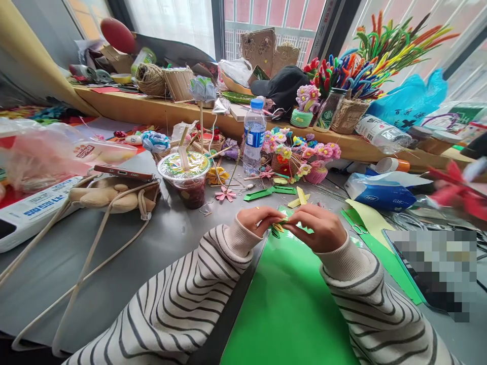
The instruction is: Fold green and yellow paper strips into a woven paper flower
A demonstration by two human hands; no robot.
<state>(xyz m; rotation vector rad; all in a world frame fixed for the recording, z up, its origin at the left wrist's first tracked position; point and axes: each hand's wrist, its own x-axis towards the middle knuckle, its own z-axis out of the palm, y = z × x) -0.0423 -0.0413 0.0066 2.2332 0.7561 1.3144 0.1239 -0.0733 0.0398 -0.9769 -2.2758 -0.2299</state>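
On the grey table (152, 248) stand a lidded cup (192, 192) and a water bottle (254, 147); a green sheet (289, 304) lies there also.

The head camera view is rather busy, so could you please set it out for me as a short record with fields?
left hand: pinching a small green-and-yellow folded piece
right hand: pinching at the same piece
under the hands: green sheet
beyond the hands: upright water bottle, blue cap on
left of the bottle: lidded drink cup
right of the hands: scissors
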